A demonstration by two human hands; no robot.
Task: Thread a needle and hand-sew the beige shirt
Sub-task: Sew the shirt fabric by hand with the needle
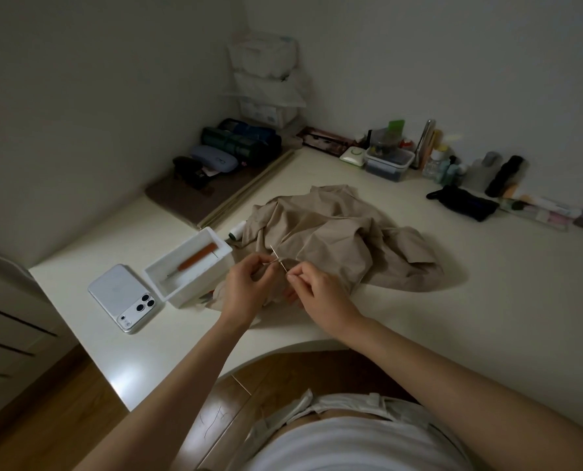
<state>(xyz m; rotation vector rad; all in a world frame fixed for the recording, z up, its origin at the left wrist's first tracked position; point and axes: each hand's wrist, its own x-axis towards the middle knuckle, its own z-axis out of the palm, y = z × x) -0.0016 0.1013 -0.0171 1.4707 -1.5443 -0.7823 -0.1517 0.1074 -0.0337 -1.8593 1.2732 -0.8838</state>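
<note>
Beige shirt (334, 232) beyond the grip; left of it, a white box (181, 294) holding an orange-handled tool (198, 256), then a silver phone (120, 294).

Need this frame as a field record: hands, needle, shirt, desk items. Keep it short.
left hand: pinches needle, tip pointing up and away
right hand: pinches what looks like thread, its end at the needle
beige shirt: crumpled on desk, below both hands
white box: open, left of shirt, orange-handled tool inside
phone: face down, left of box
thread spool: at shirt's left edge
stage: threading; no stitches visible
</note>
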